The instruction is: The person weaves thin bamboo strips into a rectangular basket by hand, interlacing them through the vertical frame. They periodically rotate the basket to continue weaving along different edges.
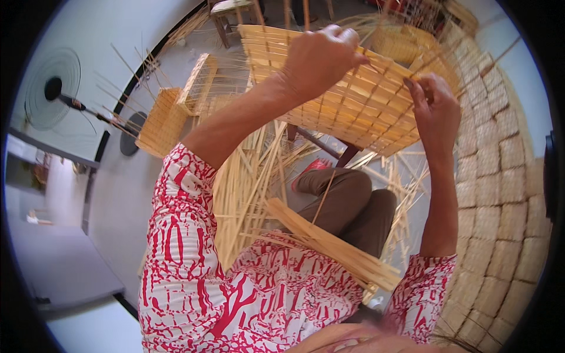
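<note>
A partly woven bamboo basket (353,115), with thin stakes standing up past its rim, is raised in front of me. My left hand (323,56) is closed at the top edge, its thumb and fingers pressed together by a stake; what exactly lies between them is partly hidden. At the right corner of the same edge, my right hand (435,106) pinches the rim between thumb and fingers. Flat bamboo strips (332,244) lie in a bundle across my lap, over the brown trousers.
Loose bamboo strips (253,176) are strewn over the floor around my legs. Another woven basket (162,120) with long stakes stands at the left, near a floor fan (54,89). Many stacked woven baskets (488,176) line the right wall. A dark stool leg (349,155) shows below the held basket.
</note>
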`<state>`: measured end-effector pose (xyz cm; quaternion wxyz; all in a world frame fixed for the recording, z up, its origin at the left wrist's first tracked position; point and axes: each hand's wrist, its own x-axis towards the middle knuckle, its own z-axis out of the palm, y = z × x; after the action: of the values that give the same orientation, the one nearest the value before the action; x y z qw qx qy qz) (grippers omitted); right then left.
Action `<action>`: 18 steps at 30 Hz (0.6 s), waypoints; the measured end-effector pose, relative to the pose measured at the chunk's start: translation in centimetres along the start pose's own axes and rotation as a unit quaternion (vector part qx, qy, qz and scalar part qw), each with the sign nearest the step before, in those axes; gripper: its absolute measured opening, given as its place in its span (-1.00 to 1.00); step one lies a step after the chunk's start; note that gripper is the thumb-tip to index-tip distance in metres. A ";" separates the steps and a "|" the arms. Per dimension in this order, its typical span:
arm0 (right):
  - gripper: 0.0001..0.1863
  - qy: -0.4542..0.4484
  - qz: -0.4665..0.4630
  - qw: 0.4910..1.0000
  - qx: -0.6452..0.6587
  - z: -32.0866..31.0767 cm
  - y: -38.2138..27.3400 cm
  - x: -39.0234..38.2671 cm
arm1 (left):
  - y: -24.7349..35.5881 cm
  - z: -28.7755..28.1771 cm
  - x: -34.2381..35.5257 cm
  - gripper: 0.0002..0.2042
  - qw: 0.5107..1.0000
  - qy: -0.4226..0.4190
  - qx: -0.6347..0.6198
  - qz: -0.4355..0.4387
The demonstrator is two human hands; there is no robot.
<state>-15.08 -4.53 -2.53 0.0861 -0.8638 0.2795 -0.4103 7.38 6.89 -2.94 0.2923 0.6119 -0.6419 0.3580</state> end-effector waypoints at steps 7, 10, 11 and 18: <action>-0.58 0.055 0.005 0.998 0.039 0.0 0.2 -0.2 | 0.3 -1.8 -3.5 -0.59 0.991 0.084 -0.102 -0.023; -0.49 0.105 -0.069 0.992 0.016 -0.5 0.5 -2.7 | -1.6 -2.4 -8.6 -0.72 0.993 0.068 -0.100 0.003; -0.55 0.104 -0.076 0.991 0.027 0.2 1.4 -4.1 | -2.7 -2.6 -10.4 -0.75 0.995 0.056 -0.078 0.003; -0.69 -0.111 -0.133 0.973 0.154 4.9 -7.4 -3.0 | -5.5 -5.9 -7.8 -0.82 0.993 0.062 -0.010 0.104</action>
<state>-9.87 2.86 -4.95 0.1932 -0.9095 0.0848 -0.3581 13.11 16.27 -5.31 0.2987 0.5155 -0.6863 0.4170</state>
